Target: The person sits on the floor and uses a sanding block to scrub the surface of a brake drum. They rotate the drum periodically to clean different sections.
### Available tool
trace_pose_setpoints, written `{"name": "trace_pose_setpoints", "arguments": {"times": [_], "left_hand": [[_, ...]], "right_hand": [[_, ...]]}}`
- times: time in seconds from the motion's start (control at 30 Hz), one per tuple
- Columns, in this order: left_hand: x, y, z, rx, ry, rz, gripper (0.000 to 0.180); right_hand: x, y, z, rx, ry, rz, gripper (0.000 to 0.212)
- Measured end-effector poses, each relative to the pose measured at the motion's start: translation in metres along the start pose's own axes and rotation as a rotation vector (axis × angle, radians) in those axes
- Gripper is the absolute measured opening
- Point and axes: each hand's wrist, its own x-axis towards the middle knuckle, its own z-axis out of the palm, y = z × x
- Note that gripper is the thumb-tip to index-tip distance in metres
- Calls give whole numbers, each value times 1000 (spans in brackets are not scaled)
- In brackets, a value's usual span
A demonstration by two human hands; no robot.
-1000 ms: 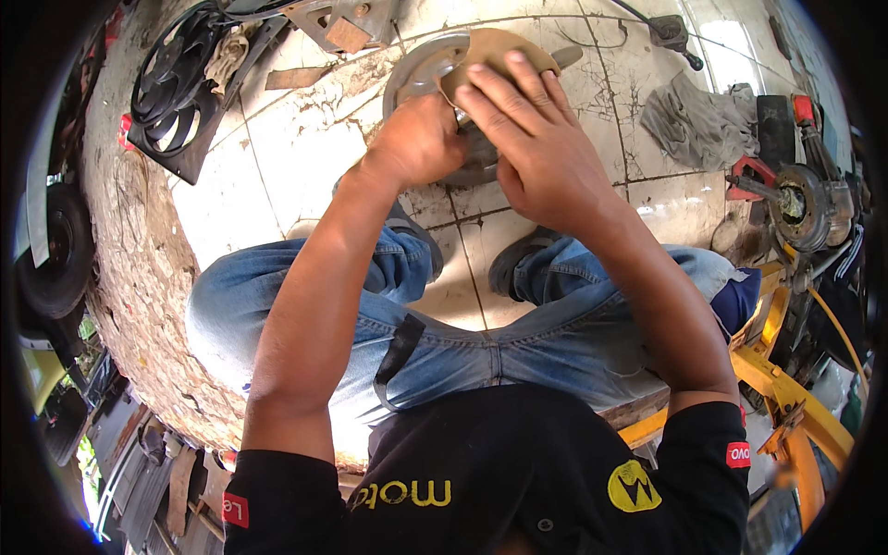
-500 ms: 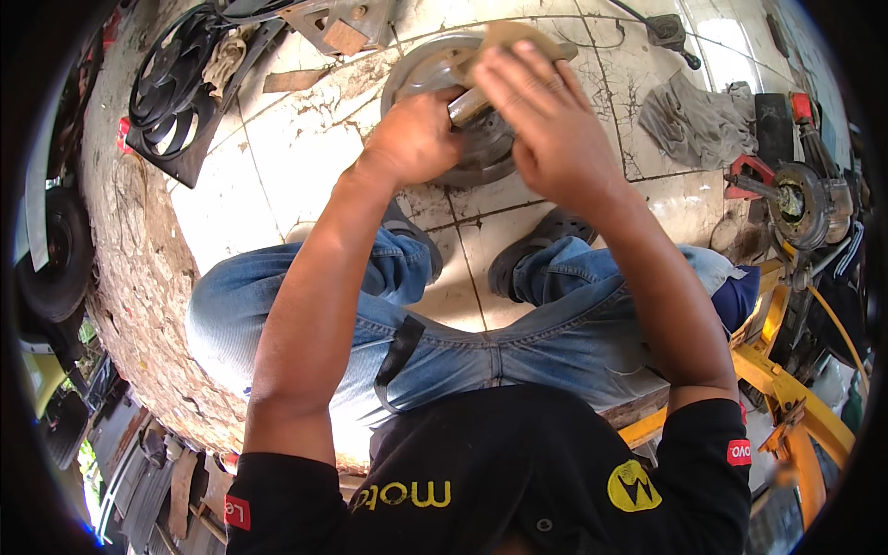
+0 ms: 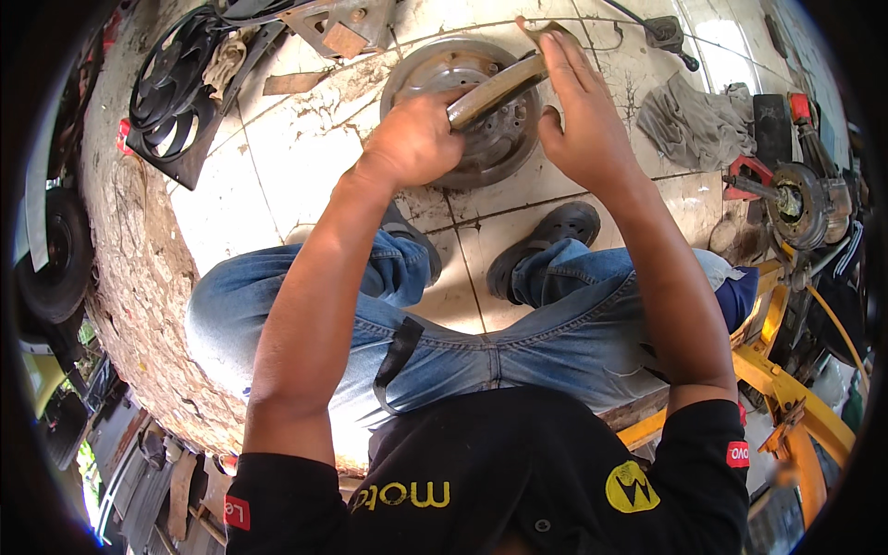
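Observation:
My left hand (image 3: 414, 139) is closed around the near end of a curved metal brake shoe (image 3: 499, 90), which slants up to the right. Over its far end, my right hand (image 3: 589, 129) presses a brown sheet of sandpaper (image 3: 552, 31) with nearly straight fingers, the thumb apart. The sheet bends up past the fingertips. Beneath the shoe, a round grey metal brake drum or plate (image 3: 504, 157) with holes lies on the tiles, partly hidden by the shoe and my left hand.
A black fan shroud (image 3: 171, 102) lies at far left, near a small wooden strip (image 3: 294, 82). To the right are a crumpled grey rag (image 3: 698, 120) and a hub assembly (image 3: 797, 205) by a yellow metal frame (image 3: 786, 384). A black-ended rod (image 3: 666, 35) lies at the far right.
My right hand and the sandpaper have slid right along the shoe toward its far end, uncovering more of the shoe and the round part below. My left hand keeps its grip in the same place.

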Motion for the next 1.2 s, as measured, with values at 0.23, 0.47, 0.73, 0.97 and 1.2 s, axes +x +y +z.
{"name": "trace_pose_setpoints", "arguments": {"times": [0.23,0.47,0.73,0.97,1.2], "left_hand": [[0,2,0,28,-42,-18,54],[4,5,-6,76,-179,-53,52],[3,-2,1,25,-87,12,52],[-3,4,2,-28,-1,20,60],[-1,6,-6,-13,-74,-58,61]], "right_hand": [[-7,-36,0,-68,-99,-165,71],[-9,-39,0,-81,-114,-200,71],[-5,-31,1,-68,-76,-125,75],[0,-4,2,16,38,-3,74],[1,-14,0,-24,-68,-99,74]]}}
